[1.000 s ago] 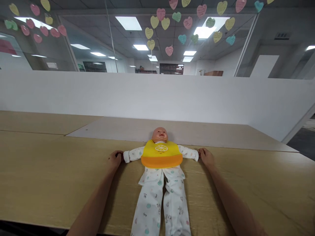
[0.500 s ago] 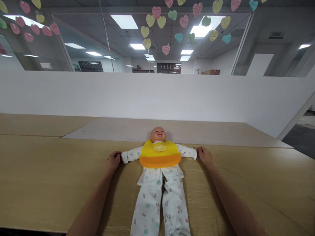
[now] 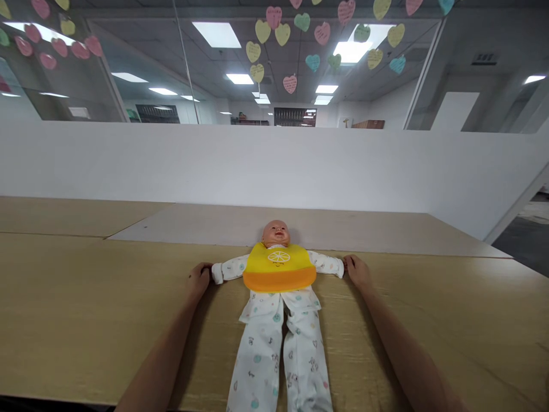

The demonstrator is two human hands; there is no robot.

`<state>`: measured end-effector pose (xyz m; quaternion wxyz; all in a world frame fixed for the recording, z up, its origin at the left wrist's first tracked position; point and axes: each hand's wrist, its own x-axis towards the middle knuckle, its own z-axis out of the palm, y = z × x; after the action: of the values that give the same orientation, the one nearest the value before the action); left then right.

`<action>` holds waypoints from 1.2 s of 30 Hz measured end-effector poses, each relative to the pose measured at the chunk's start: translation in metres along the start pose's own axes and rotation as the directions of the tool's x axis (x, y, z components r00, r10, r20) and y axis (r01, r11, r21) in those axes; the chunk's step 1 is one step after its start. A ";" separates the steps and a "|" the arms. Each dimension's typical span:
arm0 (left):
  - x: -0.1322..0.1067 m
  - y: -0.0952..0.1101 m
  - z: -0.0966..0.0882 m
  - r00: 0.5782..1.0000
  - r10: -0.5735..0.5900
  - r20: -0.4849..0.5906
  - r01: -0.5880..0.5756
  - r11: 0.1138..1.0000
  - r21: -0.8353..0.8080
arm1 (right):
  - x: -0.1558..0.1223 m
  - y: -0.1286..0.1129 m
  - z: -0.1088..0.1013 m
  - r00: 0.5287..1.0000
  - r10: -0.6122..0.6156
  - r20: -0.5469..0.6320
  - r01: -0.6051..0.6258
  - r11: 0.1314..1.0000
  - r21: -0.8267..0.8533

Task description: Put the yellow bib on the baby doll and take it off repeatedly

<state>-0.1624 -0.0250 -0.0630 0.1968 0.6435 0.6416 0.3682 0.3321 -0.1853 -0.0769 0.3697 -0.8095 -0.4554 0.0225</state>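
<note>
A baby doll (image 3: 277,232) lies on its back on the wooden table (image 3: 86,297), arms spread wide. It wears white patterned pyjamas (image 3: 278,349) and a yellow and orange bib (image 3: 279,268). My left hand (image 3: 199,279) is curled at the end of the doll's sleeve on the left, and my right hand (image 3: 355,269) is curled at the end of the other sleeve. Each hand's fingers close around a doll hand, which is hidden inside the grip.
A white partition wall (image 3: 274,166) runs behind the table. A paler board (image 3: 343,229) lies on the far part of the table. Paper hearts (image 3: 283,34) stick on the glass above. The floor drops away at the far right (image 3: 527,240).
Only the view has shifted slightly; the doll and both hands keep their places.
</note>
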 end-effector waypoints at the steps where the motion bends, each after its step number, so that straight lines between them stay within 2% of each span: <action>1: 0.000 0.000 0.000 1.000 0.000 0.002 0.000 1.000 0.001 | 0.000 0.000 0.000 1.000 0.000 -0.001 0.000 1.000 -0.002; 17: 0.000 -0.004 0.003 1.000 0.002 -0.012 -0.002 1.000 0.016 | 0.001 0.003 0.001 1.000 0.011 -0.006 -0.011 1.000 -0.018; 30: -0.009 0.015 -0.006 1.000 -0.019 0.005 0.019 1.000 0.008 | 0.000 0.004 0.002 1.000 0.018 -0.009 -0.018 1.000 0.020; 36: -0.008 0.014 -0.004 1.000 -0.014 -0.006 0.014 1.000 0.002 | 0.001 0.002 0.001 1.000 0.028 -0.007 -0.028 1.000 0.007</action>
<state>-0.1548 -0.0350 -0.0520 0.1965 0.6381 0.6471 0.3682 0.3340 -0.1851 -0.0788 0.3737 -0.8146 -0.4428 0.0265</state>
